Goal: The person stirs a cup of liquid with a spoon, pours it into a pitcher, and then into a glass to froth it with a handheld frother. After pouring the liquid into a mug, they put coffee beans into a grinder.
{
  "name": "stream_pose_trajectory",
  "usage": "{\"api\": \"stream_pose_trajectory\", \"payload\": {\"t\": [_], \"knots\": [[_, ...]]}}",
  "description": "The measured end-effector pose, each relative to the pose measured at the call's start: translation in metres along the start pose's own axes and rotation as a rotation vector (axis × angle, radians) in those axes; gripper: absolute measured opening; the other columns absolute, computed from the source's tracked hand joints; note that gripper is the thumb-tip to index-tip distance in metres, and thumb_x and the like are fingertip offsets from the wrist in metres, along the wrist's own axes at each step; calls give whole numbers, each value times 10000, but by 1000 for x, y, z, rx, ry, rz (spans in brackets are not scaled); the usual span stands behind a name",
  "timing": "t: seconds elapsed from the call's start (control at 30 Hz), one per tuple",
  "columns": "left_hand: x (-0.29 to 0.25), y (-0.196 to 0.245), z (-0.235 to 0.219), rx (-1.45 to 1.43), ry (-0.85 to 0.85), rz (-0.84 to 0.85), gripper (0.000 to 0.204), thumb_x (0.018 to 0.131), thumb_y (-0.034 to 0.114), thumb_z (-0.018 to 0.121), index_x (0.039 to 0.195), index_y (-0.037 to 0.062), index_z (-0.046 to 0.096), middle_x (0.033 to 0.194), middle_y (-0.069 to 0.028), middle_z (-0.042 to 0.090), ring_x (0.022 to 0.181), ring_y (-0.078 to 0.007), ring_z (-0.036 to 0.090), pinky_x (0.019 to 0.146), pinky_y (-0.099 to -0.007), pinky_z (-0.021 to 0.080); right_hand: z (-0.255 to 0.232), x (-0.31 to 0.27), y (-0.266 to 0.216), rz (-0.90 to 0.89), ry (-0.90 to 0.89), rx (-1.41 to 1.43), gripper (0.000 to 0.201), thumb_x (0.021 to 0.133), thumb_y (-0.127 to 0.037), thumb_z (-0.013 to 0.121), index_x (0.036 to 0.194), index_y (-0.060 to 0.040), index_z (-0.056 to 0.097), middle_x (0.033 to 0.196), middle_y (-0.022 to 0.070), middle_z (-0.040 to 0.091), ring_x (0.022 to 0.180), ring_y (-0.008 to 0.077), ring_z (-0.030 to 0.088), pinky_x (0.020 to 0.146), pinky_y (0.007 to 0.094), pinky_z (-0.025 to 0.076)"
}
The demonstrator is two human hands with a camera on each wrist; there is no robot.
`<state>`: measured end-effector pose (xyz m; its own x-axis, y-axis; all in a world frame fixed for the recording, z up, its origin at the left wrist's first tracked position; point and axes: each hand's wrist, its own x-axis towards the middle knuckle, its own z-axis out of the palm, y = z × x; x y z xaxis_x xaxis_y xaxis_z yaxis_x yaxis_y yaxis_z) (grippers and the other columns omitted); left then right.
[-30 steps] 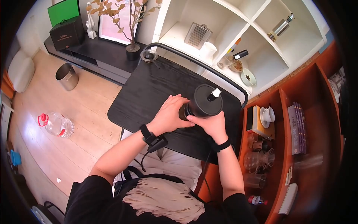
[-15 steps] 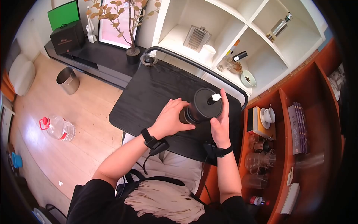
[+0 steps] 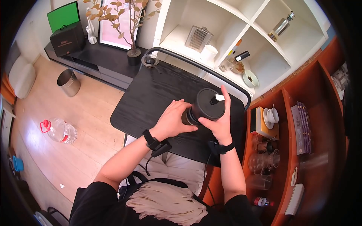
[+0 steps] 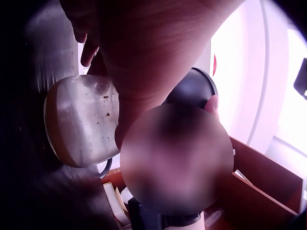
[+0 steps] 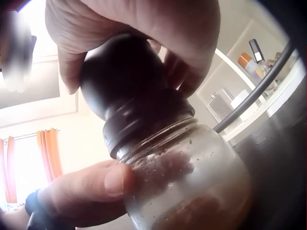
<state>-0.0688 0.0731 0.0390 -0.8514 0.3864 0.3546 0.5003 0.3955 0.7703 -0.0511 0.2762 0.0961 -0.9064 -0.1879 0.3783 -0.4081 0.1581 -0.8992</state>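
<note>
A manual grinder with a round black top (image 3: 208, 104) stands on the black tray table (image 3: 143, 101). A white-tipped piece (image 3: 217, 98) sticks up from its lid. My left hand (image 3: 173, 118) grips the clear glass jar (image 5: 192, 182) at the base; its thumb shows against the glass in the right wrist view. My right hand (image 3: 221, 122) curls round the black upper body (image 5: 124, 72), thumb on the near side. Through the glass, in the left wrist view, the jar (image 4: 86, 120) shows specks and a brownish bottom.
A small round glass and black item (image 3: 150, 60) sits at the table's far left corner. A black rail (image 3: 200, 61) runs along the back edge. White shelves (image 3: 241, 19) stand behind, a reddish wooden shelf (image 3: 286, 132) at the right. A large bottle (image 3: 59, 130) is on the floor.
My right hand went from the near side of the black top to its right side with fingers raised, then its thumb closed back onto it. My left hand stays at the jar.
</note>
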Motion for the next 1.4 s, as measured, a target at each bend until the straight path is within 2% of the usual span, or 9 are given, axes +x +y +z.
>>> {"api": "stream_pose_trajectory", "payload": {"t": [0.2, 0.37, 0.43, 0.67, 0.73, 1.07, 1.17, 1.27, 1.4], "knots": [[1, -3, 1, 6, 3, 3, 748, 718, 390, 904, 1300, 31, 601, 1328, -206, 624, 1418, -390, 464, 1235, -511, 290, 5, -1, -8, -11, 64, 267, 1344, 679, -134, 940, 1656, -94, 18, 1379, 141, 516, 1272, 252, 567, 1114, 379, 431], [0, 0, 0, 13, -6, -2, 755, 718, 400, 905, 1302, 30, 600, 1318, -201, 631, 1416, -385, 467, 1236, -504, 291, 1, -3, -7, -116, 69, -238, 1361, 696, -137, 931, 1655, -105, -35, 1416, 146, 473, 1307, 250, 542, 1101, 383, 456], [0, -2, 1, 10, -4, -6, 758, 719, 402, 906, 1303, 29, 599, 1323, -198, 629, 1419, -380, 466, 1238, -500, 291, 8, -1, -8, -109, 100, 237, 1383, 674, -154, 951, 1656, -99, -22, 1394, 135, 480, 1289, 247, 549, 1106, 386, 450], [0, -1, 1, 20, -11, -10, 765, 721, 406, 904, 1305, 20, 596, 1332, -201, 625, 1424, -377, 462, 1240, -498, 289, 2, -5, -8, -120, 95, -148, 1395, 667, -167, 962, 1656, -98, -20, 1380, 126, 482, 1287, 251, 545, 1115, 410, 443], [0, -2, 1, 10, -5, -6, 768, 721, 408, 903, 1306, 16, 595, 1338, -205, 621, 1427, -378, 459, 1241, -493, 288, 7, -5, -11, -11, 109, 266, 1385, 675, -144, 951, 1656, -108, -25, 1399, 129, 475, 1314, 258, 529, 1129, 414, 430], [0, 2, 0, 21, -26, -20, 753, 724, 398, 901, 1289, -1, 603, 1355, -248, 604, 1428, -374, 459, 1245, -480, 283, 4, -4, -6, 27, 70, 249, 1402, 666, -131, 956, 1657, -128, -36, 1468, 147, 424, 1367, 273, 493, 1156, 418, 403], [-1, 3, -3, 4, -15, -24, 749, 724, 390, 899, 1295, 7, 603, 1351, -240, 608, 1425, -380, 460, 1244, -486, 281, 5, -2, -12, -84, 99, -245, 1396, 667, -128, 955, 1655, -119, -32, 1445, 151, 440, 1340, 269, 512, 1140, 416, 419], [-1, 2, -2, -5, -24, -24, 746, 724, 383, 898, 1299, 10, 602, 1344, -237, 612, 1425, -386, 458, 1243, -493, 280, 11, -1, -13, -77, 94, 259, 1397, 661, -132, 956, 1653, -108, -28, 1412, 145, 463, 1301, 262, 537, 1114, 409, 441], [0, 3, -1, -2, -16, -20, 740, 723, 378, 898, 1293, 10, 602, 1336, -239, 615, 1424, -391, 458, 1237, -500, 285, 1, -2, -3, -117, 96, -38, 1393, 665, -148, 956, 1650, -97, -28, 1395, 140, 473, 1275, 255, 550, 1096, 400, 456]]}}
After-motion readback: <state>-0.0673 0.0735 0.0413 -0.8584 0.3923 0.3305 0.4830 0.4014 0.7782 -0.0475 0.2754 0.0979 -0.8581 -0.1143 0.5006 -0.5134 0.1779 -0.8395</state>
